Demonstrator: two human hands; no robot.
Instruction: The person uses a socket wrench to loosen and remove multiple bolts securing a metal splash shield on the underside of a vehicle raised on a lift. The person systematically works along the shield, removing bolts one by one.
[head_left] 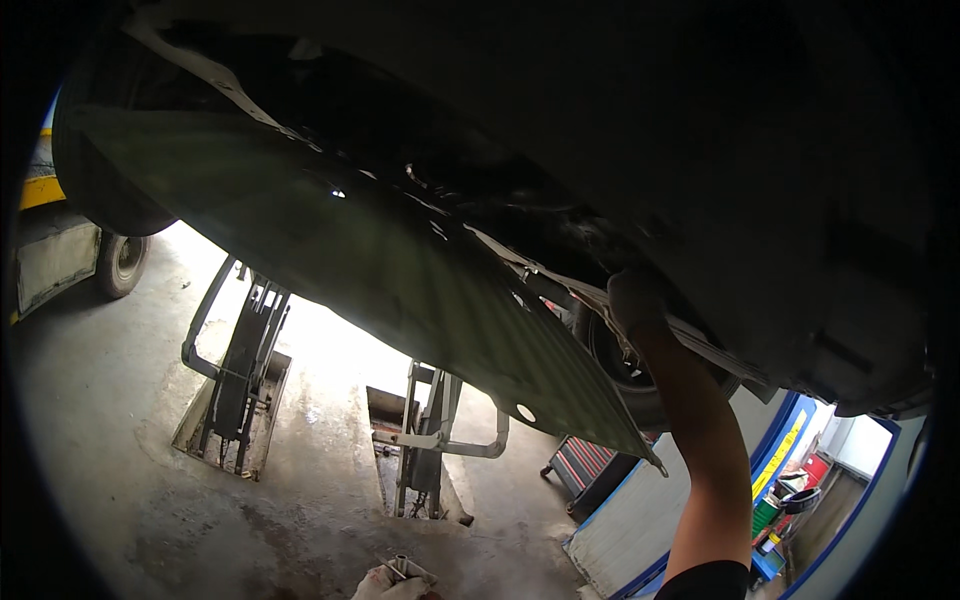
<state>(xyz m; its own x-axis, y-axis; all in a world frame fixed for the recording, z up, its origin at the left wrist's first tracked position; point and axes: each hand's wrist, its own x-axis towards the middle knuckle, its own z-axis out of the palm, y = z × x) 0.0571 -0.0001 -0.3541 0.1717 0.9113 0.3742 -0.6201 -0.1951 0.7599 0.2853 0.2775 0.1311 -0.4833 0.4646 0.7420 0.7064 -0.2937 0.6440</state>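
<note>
Close under a vehicle (590,205), the head view faces across the floor (320,430).

Large, elongated, dark green-grey ribbed panel (370,270), material unclear, hung sloping from upper left to lower right of centre; round hole (525,412) sat near its lower end. Small grey metal tool (402,566), partly hidden, showed at bottom centre.

Left hand (380,584) cut by lower edge; metal piece (402,566) in it too small for telling kind. Right hand (636,298) dim, its grip unreadable in shadow below vehicle underside (800,250).
</note>
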